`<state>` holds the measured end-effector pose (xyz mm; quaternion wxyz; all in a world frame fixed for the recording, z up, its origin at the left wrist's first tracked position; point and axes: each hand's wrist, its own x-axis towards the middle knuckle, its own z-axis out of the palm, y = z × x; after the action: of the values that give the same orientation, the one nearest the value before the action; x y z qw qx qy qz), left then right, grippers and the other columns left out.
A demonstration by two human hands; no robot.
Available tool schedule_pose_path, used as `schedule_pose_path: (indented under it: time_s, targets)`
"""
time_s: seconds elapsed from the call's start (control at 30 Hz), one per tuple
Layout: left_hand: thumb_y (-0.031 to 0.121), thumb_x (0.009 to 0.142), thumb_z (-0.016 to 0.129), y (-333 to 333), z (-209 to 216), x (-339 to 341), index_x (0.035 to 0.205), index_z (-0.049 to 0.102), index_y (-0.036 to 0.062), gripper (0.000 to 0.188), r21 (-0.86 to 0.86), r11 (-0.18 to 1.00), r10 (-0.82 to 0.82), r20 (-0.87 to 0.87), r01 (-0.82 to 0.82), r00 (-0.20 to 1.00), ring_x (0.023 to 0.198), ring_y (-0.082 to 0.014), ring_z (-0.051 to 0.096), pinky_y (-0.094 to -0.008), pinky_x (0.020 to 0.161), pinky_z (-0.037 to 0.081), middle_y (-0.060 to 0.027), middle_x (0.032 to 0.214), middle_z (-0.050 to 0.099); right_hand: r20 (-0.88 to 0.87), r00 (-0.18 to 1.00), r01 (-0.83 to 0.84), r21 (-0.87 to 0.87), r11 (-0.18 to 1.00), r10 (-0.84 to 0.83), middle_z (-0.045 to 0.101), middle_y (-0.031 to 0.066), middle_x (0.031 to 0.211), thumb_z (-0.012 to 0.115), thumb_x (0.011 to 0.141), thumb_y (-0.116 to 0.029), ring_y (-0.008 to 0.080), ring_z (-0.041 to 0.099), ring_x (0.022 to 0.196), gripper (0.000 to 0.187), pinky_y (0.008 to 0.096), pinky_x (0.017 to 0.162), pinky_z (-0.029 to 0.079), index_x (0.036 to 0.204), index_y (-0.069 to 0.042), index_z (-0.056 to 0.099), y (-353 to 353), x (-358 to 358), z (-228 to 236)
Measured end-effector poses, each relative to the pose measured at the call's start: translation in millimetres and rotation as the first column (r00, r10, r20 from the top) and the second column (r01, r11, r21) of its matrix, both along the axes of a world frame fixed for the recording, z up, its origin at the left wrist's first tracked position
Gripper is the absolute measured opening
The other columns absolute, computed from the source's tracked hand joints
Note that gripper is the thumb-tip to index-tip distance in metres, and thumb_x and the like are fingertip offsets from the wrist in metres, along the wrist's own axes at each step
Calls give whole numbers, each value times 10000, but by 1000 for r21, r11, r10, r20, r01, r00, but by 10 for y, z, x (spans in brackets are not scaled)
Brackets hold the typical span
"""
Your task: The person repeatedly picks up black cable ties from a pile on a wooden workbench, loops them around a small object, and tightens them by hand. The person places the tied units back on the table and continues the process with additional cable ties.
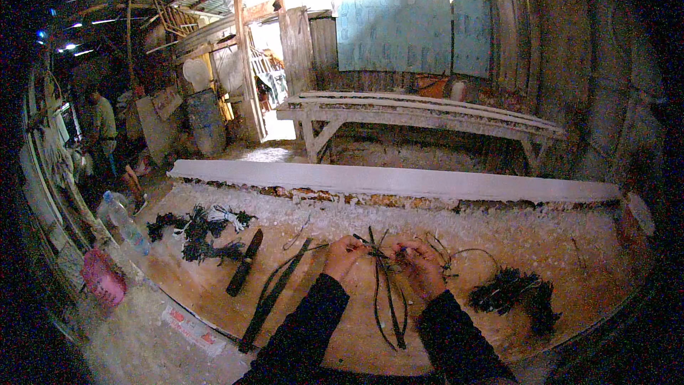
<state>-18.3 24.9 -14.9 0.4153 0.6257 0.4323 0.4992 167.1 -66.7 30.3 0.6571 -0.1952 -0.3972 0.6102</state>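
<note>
Over the middle of a brown wooden work table (pixel 306 335), both my hands are at a bunch of thin dark strips (pixel 389 296), which cross near my fingertips and trail toward me. My left hand (pixel 344 257) pinches the upper part of a strip. Opposite it, my right hand (pixel 422 269) has its fingers closed at the crossing strips; the exact hold is too dark to make out. Longer dark strips (pixel 273 298) lie left of my left forearm. Beyond them rests a dark, flat knife-like tool (pixel 244 262). Thin wire or cord (pixel 474 250) curls beside my right hand.
Tied dark bundles (pixel 206 234) lie at left, with another bundle (pixel 514 295) at right. A long white-coated beam (pixel 392 178) borders the table's far side. A plastic bottle (pixel 127 221) and pink basket (pixel 104 276) stand left. Behind are a bench (pixel 420 115) and a person (pixel 105 125).
</note>
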Motion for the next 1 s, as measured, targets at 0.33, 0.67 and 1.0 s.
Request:
schedule_pose_path:
  time_s: [0.33,0.67,1.0]
  targets:
    - [281,699,743,-15,-16,8,750,629,40,271,88,985,-129,-197,148,972,665,-109,535,-267,628,434,-12,704,599,624,681,325,209,922,-382,604,55,828,667,736,-39,122,578,752,227,258,700,464,914,-48,527,22,-15,9]
    - [298,724,727,-372,123,316,786,623,60,268,-48,852,-523,-15,522,852,717,-119,553,-294,680,452,-6,755,616,620,628,446,208,870,-470,496,44,830,575,688,97,134,545,751,350,265,664,480,970,-66,445,89,-15,-116]
    - [232,756,693,-385,206,256,750,567,75,202,36,886,-457,-107,463,883,647,-94,469,-240,601,389,30,687,511,538,510,643,281,713,-671,562,35,857,588,756,1,163,553,803,212,266,729,460,967,-23,601,141,119,-117]
